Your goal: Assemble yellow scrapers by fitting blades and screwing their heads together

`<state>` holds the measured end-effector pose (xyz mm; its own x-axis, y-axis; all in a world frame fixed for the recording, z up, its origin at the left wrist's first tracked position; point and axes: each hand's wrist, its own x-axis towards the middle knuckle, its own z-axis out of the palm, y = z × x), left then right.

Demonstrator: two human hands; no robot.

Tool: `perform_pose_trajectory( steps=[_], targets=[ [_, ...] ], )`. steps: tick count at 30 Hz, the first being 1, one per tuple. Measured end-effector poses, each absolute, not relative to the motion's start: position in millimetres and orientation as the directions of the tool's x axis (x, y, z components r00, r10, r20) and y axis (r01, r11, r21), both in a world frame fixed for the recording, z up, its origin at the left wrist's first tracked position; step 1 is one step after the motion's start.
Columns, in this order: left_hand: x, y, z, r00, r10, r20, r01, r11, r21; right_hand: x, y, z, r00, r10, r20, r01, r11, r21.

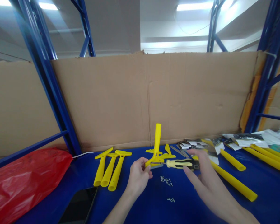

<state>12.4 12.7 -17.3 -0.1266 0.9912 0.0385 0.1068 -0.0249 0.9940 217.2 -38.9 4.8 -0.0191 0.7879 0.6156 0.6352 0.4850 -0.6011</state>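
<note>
My left hand (140,174) is closed around the head of a yellow T-shaped scraper (157,140), whose hollow handle points up. A grey blade edge shows under the head. My right hand (207,180) has thumb and fingers around the end of a black-and-cream screwdriver (179,164), with the fingers loosely spread. The screwdriver lies level, its tip against the scraper head. Small screws and nuts (166,180) are scattered on the blue surface below. Behind the held scraper lie flat yellow parts (168,155) and thin grey blades (179,151).
Several T-shaped yellow scrapers (116,171) lie on the left, near a black phone (79,205) and a red plastic bag (28,183). Yellow tubes (235,183) and packaging (249,140) lie right. A cardboard wall (107,102) and blue rack posts (53,93) bound the back.
</note>
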Motion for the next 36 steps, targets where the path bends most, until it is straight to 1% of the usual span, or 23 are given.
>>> perform_pose_trajectory(
  steps=[3, 6, 9, 12, 14, 16, 18, 19, 22, 24, 25, 26, 27, 30, 31, 34, 36],
  targets=[
    [12.9, 13.2, -19.5, -0.116, 0.992, 0.045, 0.119, -0.031, 0.992, 219.2, -37.1, 3.2, -0.068, 0.756, 0.652, 0.631, 0.539, -0.559],
    [13.4, 12.9, -18.9, -0.126, 0.991, 0.047, 0.109, -0.033, 0.994, 217.5, -36.5, 3.2, -0.019, 0.752, 0.659, 0.683, 0.491, -0.54],
    [13.0, 12.8, -16.8, -0.16, 0.986, 0.038, 0.086, -0.024, 0.996, 213.7, -37.7, 4.1, 0.029, 0.787, 0.616, 0.666, 0.444, -0.599],
    [11.3, 14.0, -16.7, -0.167, 0.984, 0.06, 0.083, -0.046, 0.995, 211.7, -38.8, 4.1, 0.026, 0.864, 0.503, 0.612, 0.384, -0.691],
    [9.3, 15.7, -17.9, -0.164, 0.983, 0.082, 0.085, -0.069, 0.994, 212.1, -38.6, 2.5, 0.02, 0.888, 0.458, 0.605, 0.354, -0.713],
    [6.7, 17.5, -19.2, -0.168, 0.982, 0.086, 0.084, -0.073, 0.994, 214.0, -37.3, -0.8, 0.012, 0.888, 0.46, 0.617, 0.355, -0.702],
    [4.4, 18.9, -20.0, -0.175, 0.981, 0.083, 0.073, -0.071, 0.995, 217.1, -35.3, -4.8, -0.023, 0.85, 0.526, 0.637, 0.418, -0.648],
    [3.7, 19.2, -20.1, -0.176, 0.981, 0.082, 0.068, -0.071, 0.995, 219.0, -34.1, -6.7, -0.051, 0.812, 0.582, 0.648, 0.47, -0.599],
    [4.2, 18.1, -20.3, -0.145, 0.986, 0.079, 0.078, -0.068, 0.995, 224.2, -30.8, -9.9, -0.166, 0.637, 0.753, 0.665, 0.636, -0.391],
    [6.2, 16.2, -20.6, -0.116, 0.99, 0.078, 0.097, -0.067, 0.993, 225.9, -29.8, -9.6, -0.225, 0.546, 0.807, 0.664, 0.692, -0.283],
    [7.3, 15.4, -20.7, -0.107, 0.991, 0.079, 0.106, -0.067, 0.992, 226.1, -29.8, -8.9, -0.23, 0.524, 0.82, 0.673, 0.694, -0.255],
    [8.1, 14.6, -20.7, -0.102, 0.992, 0.08, 0.115, -0.068, 0.991, 225.9, -30.0, -8.1, -0.215, 0.529, 0.821, 0.693, 0.675, -0.253],
    [8.8, 14.1, -20.6, -0.102, 0.991, 0.081, 0.124, -0.068, 0.99, 225.5, -30.5, -7.3, -0.181, 0.558, 0.81, 0.721, 0.635, -0.277],
    [9.3, 14.1, -19.8, -0.11, 0.991, 0.079, 0.147, -0.063, 0.987, 224.4, -32.5, -6.1, -0.046, 0.684, 0.728, 0.787, 0.474, -0.395],
    [9.4, 14.3, -19.5, -0.112, 0.991, 0.079, 0.148, -0.062, 0.987, 224.2, -33.2, -6.2, -0.029, 0.709, 0.704, 0.781, 0.456, -0.427],
    [10.3, 14.6, -20.1, -0.125, 0.99, 0.066, 0.142, -0.048, 0.989, 223.7, -35.4, -7.3, -0.061, 0.721, 0.69, 0.703, 0.521, -0.484],
    [11.1, 14.4, -21.7, -0.137, 0.989, 0.06, 0.145, -0.04, 0.989, 222.6, -36.7, -8.0, -0.069, 0.733, 0.677, 0.686, 0.528, -0.501]
  ],
)
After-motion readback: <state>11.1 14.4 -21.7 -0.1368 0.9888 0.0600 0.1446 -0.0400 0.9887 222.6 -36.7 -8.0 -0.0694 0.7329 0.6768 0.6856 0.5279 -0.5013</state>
